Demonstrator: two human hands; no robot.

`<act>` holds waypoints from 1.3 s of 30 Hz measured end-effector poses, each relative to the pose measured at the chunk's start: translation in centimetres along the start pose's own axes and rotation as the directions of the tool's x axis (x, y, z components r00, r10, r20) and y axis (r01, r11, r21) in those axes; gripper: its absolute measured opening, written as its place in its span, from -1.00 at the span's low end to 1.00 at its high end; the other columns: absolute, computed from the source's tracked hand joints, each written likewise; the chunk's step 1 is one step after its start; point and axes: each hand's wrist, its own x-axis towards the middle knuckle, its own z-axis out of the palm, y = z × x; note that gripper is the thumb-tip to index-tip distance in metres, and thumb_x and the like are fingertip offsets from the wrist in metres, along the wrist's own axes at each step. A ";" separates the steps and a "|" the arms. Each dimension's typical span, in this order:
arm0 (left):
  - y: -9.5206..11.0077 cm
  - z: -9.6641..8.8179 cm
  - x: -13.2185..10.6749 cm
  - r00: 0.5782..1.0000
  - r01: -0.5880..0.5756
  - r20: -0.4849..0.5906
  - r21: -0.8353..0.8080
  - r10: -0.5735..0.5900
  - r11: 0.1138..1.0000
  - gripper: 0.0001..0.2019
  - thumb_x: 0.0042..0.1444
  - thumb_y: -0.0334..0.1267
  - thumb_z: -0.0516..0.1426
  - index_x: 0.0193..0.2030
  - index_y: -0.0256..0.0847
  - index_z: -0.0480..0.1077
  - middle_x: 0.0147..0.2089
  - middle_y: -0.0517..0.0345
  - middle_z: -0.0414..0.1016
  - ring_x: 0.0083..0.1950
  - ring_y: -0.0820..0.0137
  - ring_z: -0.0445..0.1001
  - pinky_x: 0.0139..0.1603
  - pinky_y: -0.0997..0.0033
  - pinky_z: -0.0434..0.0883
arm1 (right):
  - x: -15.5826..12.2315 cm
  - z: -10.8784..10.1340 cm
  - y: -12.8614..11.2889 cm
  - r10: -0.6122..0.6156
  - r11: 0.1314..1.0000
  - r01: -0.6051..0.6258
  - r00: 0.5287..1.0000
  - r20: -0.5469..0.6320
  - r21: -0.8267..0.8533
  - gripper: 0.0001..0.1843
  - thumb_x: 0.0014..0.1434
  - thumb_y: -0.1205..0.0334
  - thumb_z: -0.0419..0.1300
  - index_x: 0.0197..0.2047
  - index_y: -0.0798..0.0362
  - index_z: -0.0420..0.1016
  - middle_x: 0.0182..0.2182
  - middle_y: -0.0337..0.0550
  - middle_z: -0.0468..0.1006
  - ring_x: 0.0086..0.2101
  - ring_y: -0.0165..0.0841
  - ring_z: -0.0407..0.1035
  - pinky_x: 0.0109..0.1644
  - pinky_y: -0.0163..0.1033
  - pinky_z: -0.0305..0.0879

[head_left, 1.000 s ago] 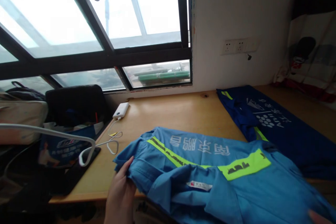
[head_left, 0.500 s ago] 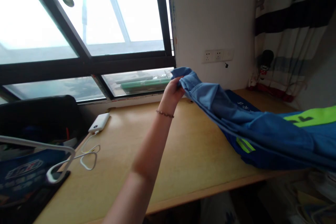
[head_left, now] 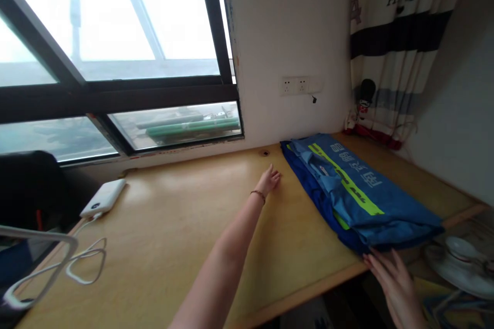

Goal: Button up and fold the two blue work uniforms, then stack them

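A folded light-blue work jacket (head_left: 389,205) lies on the right part of the wooden table, with a bright yellow-green stripe and white characters. Beneath it, darker blue cloth (head_left: 304,180) shows along the left edge. Over the tabletop, just left of the pile, my left hand (head_left: 269,180) has its fingers loosely apart and holds nothing. My right hand (head_left: 395,282) is at the pile's near edge by the table's front. Its fingers are spread, with the tips at or against the cloth.
A white power bank (head_left: 103,198) with a white cable (head_left: 87,267) sits at the table's left side. Behind the table are a window (head_left: 162,87), a wall socket (head_left: 301,85) and a patterned curtain (head_left: 397,46). Crockery (head_left: 463,262) stands lower, beyond the right front edge.
My left hand has let go of the raised jacket and moved down toward the tabletop. The jacket now lies folded on the pile. My right hand has come into view, and the view has turned right.
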 end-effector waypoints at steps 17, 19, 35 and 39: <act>-0.2 -14.8 -17.5 0.962 -0.257 0.000 0.338 0.273 0.905 -0.70 0.04 -0.18 0.12 -0.12 -0.33 0.33 -0.11 -0.09 0.44 -0.08 0.26 0.43 0.03 0.22 0.29 | -6.1 21.1 -1.4 -0.279 0.895 0.432 0.736 0.617 -0.110 -0.67 0.06 0.03 0.07 -0.31 0.13 0.47 -0.49 -0.11 0.51 -0.47 -0.35 0.40 -0.42 -0.31 0.33; -0.4 -15.2 -17.8 0.925 -0.329 -0.001 0.496 0.379 0.804 -0.73 0.01 -0.18 0.13 -0.18 -0.32 0.36 -0.19 -0.03 0.47 -0.14 0.29 0.44 -0.02 0.25 0.32 | -7.5 26.2 -0.2 -0.350 0.845 0.534 0.607 0.713 -0.041 -0.70 0.13 0.09 0.00 -0.26 0.10 0.45 -0.42 -0.10 0.52 -0.40 -0.35 0.41 -0.34 -0.28 0.34; -0.6 -15.6 -17.4 0.807 -0.389 0.186 0.881 0.560 0.268 -0.80 0.04 -0.37 0.00 -0.25 -0.30 0.42 -0.30 0.09 0.48 -0.30 0.41 0.40 -0.24 0.46 0.34 | -7.0 30.5 4.7 -0.350 0.653 0.751 0.412 0.841 -0.096 -0.78 0.19 0.21 -0.08 -0.23 0.05 0.35 -0.38 -0.13 0.51 -0.36 -0.33 0.40 -0.28 -0.29 0.27; -0.9 -15.7 -17.8 0.799 -0.379 0.208 0.903 0.564 0.203 -0.80 0.05 -0.37 -0.01 -0.26 -0.31 0.42 -0.36 0.11 0.47 -0.36 0.45 0.37 -0.32 0.51 0.30 | -7.1 30.3 4.6 -0.338 0.631 0.768 0.398 0.853 -0.108 -0.77 0.20 0.19 -0.09 -0.25 0.05 0.34 -0.40 -0.13 0.51 -0.38 -0.34 0.40 -0.30 -0.31 0.26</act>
